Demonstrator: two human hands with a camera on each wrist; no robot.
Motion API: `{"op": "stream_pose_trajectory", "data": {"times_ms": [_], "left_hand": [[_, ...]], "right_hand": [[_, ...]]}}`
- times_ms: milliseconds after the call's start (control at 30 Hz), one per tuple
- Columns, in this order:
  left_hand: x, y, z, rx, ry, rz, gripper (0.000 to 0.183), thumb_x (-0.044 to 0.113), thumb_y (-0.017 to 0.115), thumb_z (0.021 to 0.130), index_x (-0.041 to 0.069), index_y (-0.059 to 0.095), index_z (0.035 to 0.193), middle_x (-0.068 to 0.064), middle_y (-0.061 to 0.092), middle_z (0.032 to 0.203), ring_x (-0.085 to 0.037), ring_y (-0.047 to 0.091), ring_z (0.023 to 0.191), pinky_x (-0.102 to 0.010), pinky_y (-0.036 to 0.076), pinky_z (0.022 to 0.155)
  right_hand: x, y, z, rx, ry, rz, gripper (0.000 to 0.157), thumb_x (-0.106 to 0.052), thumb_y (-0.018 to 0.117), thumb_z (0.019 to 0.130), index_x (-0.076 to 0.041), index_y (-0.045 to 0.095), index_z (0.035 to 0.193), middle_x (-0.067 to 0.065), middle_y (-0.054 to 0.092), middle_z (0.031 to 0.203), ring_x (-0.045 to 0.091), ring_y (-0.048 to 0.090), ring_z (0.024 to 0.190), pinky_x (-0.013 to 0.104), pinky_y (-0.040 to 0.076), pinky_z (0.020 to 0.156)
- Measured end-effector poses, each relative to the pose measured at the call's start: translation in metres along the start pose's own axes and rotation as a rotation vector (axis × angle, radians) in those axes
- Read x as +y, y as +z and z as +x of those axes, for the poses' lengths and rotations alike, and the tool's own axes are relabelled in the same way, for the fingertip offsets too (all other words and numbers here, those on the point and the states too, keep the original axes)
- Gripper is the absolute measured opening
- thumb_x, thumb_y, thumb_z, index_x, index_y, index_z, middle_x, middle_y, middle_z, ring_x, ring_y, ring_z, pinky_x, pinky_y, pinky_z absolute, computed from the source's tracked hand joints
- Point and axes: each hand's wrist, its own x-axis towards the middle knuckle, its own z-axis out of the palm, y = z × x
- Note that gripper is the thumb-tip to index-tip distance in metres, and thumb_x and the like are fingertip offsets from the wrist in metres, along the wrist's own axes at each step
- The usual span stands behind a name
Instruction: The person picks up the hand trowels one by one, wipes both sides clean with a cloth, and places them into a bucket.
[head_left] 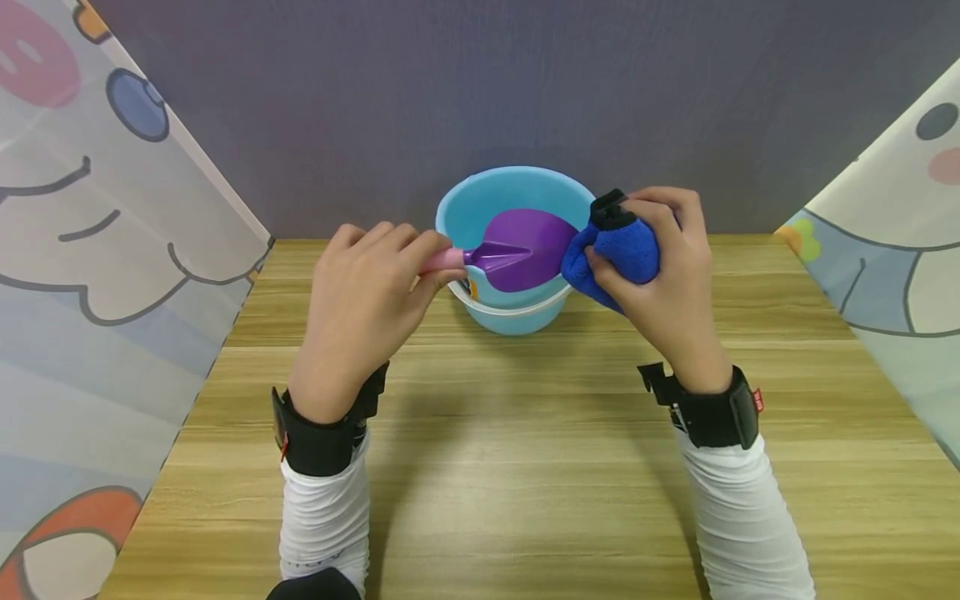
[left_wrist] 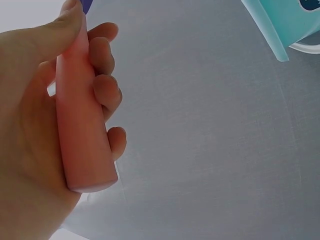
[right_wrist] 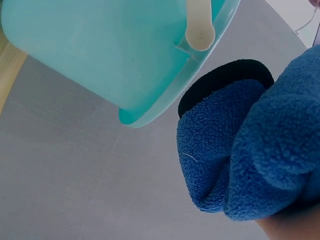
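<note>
My left hand (head_left: pixel 367 308) grips the pink handle (left_wrist: pixel 82 115) of a toy shovel, its fingers wrapped round it in the left wrist view. The shovel's purple blade (head_left: pixel 525 250) points right, over the mouth of a light blue bucket (head_left: pixel 517 321). Bunched in my right hand (head_left: pixel 671 275) is a blue cloth (head_left: pixel 626 254) with black trim, right at the blade's far edge. The right wrist view shows the cloth's fuzzy folds (right_wrist: pixel 215 150) beside the bucket's rim, while most of the fingers are hidden there.
The bucket stands on a wood-grain table (head_left: pixel 540 467) near its back edge, against a grey wall (head_left: pixel 487 92). Its white handle (right_wrist: pixel 200 30) hangs at the side. Cartoon-printed panels (head_left: pixel 90 358) flank the table left and right.
</note>
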Motion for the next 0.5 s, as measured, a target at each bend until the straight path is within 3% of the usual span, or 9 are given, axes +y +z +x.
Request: {"op": "stream_pose_trajectory", "data": {"times_ms": [500], "left_hand": [[-0.0013, 0.0012, -0.0011, -0.049, 0.0, 0.028, 0.032, 0.04, 0.067, 0.087, 0.009, 0.073, 0.085, -0.007, 0.063, 0.06, -0.023, 0.051, 0.057, -0.04, 0.036, 0.056]], "right_hand": [[0.0025, -0.0012, 0.0005, 0.014, -0.062, -0.01, 0.044, -0.015, 0.079, 0.075, 0.003, 0.063, 0.112, 0.031, 0.051, 0.122, 0.032, 0.048, 0.117, 0.06, 0.042, 0.094]]}}
